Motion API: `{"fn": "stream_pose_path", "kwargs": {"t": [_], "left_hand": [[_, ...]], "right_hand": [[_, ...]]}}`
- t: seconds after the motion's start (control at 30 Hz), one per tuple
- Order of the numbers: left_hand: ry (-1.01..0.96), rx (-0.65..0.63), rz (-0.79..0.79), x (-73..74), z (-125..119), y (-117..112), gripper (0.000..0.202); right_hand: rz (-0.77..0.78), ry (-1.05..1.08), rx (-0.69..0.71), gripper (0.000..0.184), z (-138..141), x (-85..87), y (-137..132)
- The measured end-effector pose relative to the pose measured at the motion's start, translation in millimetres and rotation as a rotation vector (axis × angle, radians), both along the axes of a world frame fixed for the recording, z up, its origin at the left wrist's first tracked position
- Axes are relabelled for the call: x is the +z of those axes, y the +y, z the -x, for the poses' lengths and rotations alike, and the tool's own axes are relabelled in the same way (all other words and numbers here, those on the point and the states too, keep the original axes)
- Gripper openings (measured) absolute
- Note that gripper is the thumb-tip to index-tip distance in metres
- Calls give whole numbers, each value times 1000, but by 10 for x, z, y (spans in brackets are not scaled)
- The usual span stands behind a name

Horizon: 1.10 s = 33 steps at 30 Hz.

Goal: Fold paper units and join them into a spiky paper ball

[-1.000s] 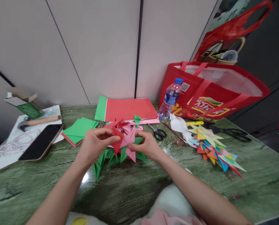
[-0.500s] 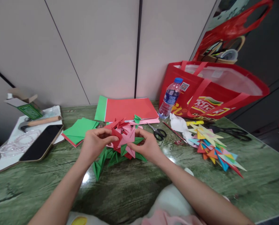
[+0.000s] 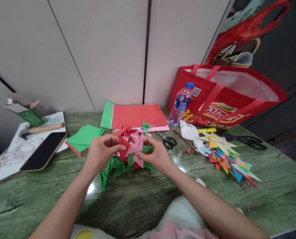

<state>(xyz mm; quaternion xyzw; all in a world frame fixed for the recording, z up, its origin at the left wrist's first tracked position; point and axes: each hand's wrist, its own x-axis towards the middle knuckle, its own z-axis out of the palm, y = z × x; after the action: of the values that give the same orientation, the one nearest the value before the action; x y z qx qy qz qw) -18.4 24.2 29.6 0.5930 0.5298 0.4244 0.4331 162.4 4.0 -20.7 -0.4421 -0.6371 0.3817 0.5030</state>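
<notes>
Between my two hands is a folded paper piece (image 3: 135,147) in red, pink and green, with pointed star-like flaps. My left hand (image 3: 104,149) pinches a red flap at its left side, thumb in front. On the other side my right hand (image 3: 154,154) is closed on a green flap, thumb over its front; the fingertips behind are partly hidden. Several green folded paper pieces (image 3: 123,168) lie below and around it on the table. Just behind stand more red and pink folded points (image 3: 125,131).
Green paper squares (image 3: 84,136) lie left, near a phone (image 3: 44,151) and hammer (image 3: 47,128). Behind are red sheets (image 3: 140,114), with small scissors (image 3: 169,142) nearby. A water bottle (image 3: 180,104), red bag (image 3: 227,99) and multicoloured folded paper chain (image 3: 228,159) stand or lie right.
</notes>
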Motion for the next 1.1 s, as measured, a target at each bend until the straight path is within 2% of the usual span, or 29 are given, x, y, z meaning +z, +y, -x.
{"fn": "stream_pose_path", "kwargs": {"t": [0.23, 0.4, 0.6, 0.77, 0.9, 1.1], "left_hand": [[29, -39, -13, -8, 6, -2, 19], [60, -32, -19, -10, -3, -10, 19], [48, -11, -21, 4, -15, -6, 19], [34, -46, -3, -7, -27, -18, 19], [15, -13, -8, 3, -56, -50, 21], [111, 17, -63, -12, -82, -70, 21]], "right_hand": [[20, 3, -37, 22, 4, -16, 10], [22, -6, -11, 25, 2, -22, 12], [16, -9, -29, 23, 5, -21, 10], [-1, -21, -12, 21, 9, -21, 7], [-3, -13, 6, 20, 14, -14, 9], [-9, -11, 9, 20, 16, 12, -1]]}}
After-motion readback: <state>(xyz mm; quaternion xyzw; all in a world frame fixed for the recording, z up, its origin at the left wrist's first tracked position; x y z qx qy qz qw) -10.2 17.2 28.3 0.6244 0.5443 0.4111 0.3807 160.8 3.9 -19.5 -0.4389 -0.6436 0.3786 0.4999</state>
